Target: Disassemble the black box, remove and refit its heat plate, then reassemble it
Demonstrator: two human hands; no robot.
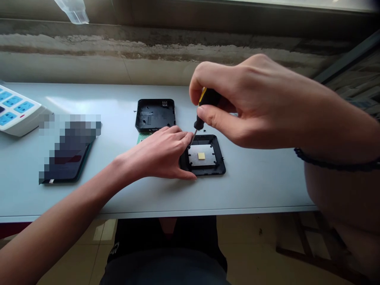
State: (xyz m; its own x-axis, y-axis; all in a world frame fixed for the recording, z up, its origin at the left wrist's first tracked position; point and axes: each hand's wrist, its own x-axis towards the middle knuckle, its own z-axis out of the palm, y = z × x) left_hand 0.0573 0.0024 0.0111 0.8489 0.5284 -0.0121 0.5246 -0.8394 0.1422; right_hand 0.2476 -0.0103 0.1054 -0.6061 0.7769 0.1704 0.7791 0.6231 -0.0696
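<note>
My right hand [237,103] is wrapped round the black and yellow handle of a screwdriver [199,123]. The thin shaft slants down, with its tip at the upper left corner of a black plastic cover [220,168]. Inside this cover lies a silver metal plate [194,156] bearing a small yellowish pad [201,156]. My left hand [166,152] grips the cover's left side, thumb at the front edge and fingers at the back corner. Partly hidden behind that hand is a green circuit board [143,137]. The open black housing [156,114] sits just beyond.
A phone [71,154], partly pixelated, lies to the left. A white power strip [22,114] with blue sockets is at the far left. One tiny dark screw [204,130] rests behind the cover, and the table's front edge [178,213] runs below my hands.
</note>
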